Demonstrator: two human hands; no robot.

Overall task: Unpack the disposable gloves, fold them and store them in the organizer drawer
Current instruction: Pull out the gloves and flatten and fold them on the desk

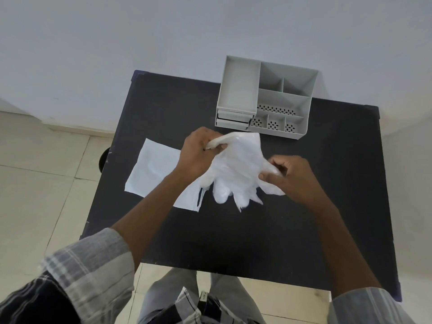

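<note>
Stretching a thin, translucent white plastic disposable glove [236, 167] between them above the black rectangular table [327, 183], the person's left hand [195, 152] has its fingers clamped on the cuff corner at the far side, while the right hand [288, 176] pinches the opposite edge between thumb and fingers, apparently to pull the film flat for folding. Just left of the glove lies a flat white paper wrapper [152, 169], probably the emptied packet, and the grey plastic desk organizer [266, 97] with its stacked drawers waits at the table's far edge, nothing visibly stored yet.
</note>
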